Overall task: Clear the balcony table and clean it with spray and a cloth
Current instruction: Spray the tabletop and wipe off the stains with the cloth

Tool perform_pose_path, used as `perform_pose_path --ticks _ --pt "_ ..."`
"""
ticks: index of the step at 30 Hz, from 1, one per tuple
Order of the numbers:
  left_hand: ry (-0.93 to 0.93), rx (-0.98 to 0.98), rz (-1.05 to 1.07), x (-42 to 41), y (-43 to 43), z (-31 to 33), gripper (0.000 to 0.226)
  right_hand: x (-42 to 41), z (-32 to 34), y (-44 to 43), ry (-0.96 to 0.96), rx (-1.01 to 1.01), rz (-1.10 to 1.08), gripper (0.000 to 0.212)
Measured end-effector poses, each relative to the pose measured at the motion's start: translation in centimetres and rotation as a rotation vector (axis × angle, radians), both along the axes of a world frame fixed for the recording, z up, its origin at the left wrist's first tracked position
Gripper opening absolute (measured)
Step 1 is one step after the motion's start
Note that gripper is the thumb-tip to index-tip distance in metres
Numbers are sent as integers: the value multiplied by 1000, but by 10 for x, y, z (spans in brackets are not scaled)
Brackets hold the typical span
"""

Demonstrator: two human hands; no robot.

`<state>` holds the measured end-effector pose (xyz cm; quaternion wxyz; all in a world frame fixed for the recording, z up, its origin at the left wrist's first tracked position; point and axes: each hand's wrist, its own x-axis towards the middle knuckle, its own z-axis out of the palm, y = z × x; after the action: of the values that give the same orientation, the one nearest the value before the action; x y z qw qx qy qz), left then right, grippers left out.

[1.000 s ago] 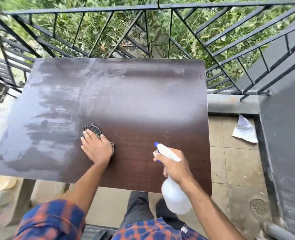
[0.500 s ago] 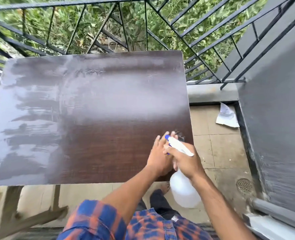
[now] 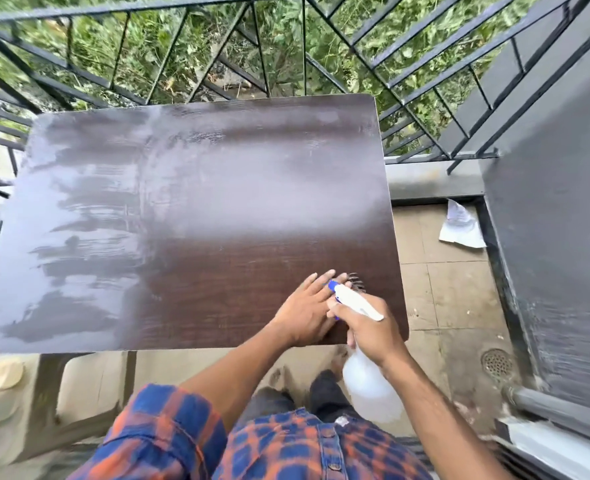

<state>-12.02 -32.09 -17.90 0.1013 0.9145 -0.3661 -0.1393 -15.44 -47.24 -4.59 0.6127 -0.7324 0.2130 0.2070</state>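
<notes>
A clear spray bottle point(image 3: 369, 386) with a white head and blue nozzle was gripped in the right hand point(image 3: 373, 330) over the table's near right corner. The left hand point(image 3: 307, 311) was laid flat, fingers spread, on a dark cloth point(image 3: 356, 283), only its edge seen past the fingertips. The dark brown table point(image 3: 189, 220) was streaked with wet smears at left and far. A black railing point(image 3: 286, 57) was seen beyond.

A left hand point(image 3: 304, 308) presses a cloth point(image 3: 356, 284) onto a wet, streaked brown table point(image 3: 182, 209) while the right hand point(image 3: 369, 329) grips a spray bottle point(image 3: 369, 386) beside it.
</notes>
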Motion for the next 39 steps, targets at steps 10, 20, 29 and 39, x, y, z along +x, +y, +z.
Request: perform_pose_path --ticks 10,20,29,39 --pt "-60 -21 885 -39 209 0 65 -24 14 88 62 47 141 28" --pt "32 -133 1530 -92 232 -2 65 -55 15 132 32 -12 296 19" --pt "79 -140 1364 -106 139 2 68 -69 18 139 -16 -36 267 21" --pt "-47 -35 1206 -48 142 -7 71 -60 15 96 73 -28 216 18"
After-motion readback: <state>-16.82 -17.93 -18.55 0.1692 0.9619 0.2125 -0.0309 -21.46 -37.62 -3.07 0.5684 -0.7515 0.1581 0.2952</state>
